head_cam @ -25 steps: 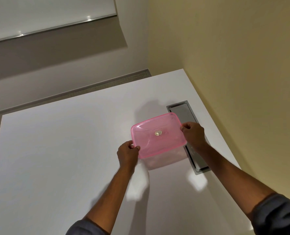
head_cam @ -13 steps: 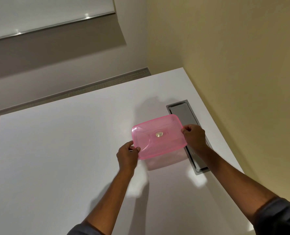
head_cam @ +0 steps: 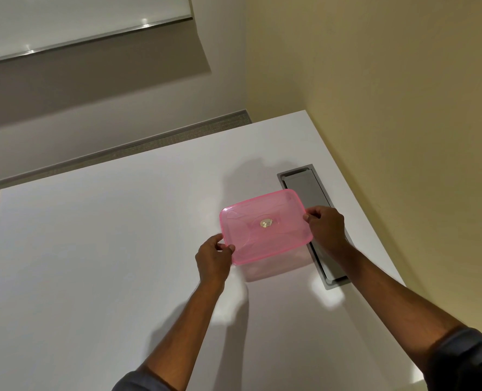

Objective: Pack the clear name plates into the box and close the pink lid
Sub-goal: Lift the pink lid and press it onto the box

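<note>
A translucent pink lid (head_cam: pixel 265 225) with a small round vent in its middle sits on top of a clear box (head_cam: pixel 273 268) on the white table (head_cam: pixel 93 263). My left hand (head_cam: pixel 214 258) pinches the lid's near-left corner. My right hand (head_cam: pixel 325 228) grips the lid's right edge. Only the box's near wall shows below the lid. The name plates are hidden; I cannot see inside the box.
A grey cable hatch (head_cam: pixel 304 184) is set into the table just right of the box, partly under my right hand. A yellow wall (head_cam: pixel 389 108) runs close along the table's right edge. The table's far edge lies beyond the box.
Both hands stay on the lid; the lid and box have barely shifted, and the near edge of the lid looks a little lower.
</note>
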### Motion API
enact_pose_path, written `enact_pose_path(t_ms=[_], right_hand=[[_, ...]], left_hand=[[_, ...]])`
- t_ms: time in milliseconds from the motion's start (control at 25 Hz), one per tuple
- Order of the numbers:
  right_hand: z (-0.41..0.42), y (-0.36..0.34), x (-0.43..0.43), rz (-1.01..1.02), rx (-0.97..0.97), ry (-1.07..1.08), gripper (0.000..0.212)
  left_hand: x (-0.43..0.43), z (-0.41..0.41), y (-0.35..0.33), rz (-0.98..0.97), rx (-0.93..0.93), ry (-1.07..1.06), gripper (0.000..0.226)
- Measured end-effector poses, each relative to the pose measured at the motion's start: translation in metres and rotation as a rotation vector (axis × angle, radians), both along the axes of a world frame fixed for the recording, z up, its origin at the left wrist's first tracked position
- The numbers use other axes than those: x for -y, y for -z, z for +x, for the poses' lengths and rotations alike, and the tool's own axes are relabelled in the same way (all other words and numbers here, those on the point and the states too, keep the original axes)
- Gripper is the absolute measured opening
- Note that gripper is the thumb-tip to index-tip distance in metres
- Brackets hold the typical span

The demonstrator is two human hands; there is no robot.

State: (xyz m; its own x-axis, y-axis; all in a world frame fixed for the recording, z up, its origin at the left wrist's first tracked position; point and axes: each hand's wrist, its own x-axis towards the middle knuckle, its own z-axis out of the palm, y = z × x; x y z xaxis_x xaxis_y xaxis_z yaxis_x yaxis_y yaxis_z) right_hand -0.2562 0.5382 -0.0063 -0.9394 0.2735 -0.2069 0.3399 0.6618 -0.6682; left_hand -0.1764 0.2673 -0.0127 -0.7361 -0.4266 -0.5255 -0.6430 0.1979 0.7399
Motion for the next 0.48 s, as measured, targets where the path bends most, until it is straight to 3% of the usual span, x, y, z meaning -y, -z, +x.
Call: enact_pose_path(t_ms=[200,480], right_hand=[[0.003,-0.003,0.000,-0.016,0.005,0.019,0.019],[0.017,-0.007,-0.003,-0.135,0.167,0.105,0.020]], left_hand=[[-0.001,0.000,0.002,0.001,-0.008,-0.010,0.052],[0.000,0.000,0.001,0.000,-0.004,-0.009,0.052]])
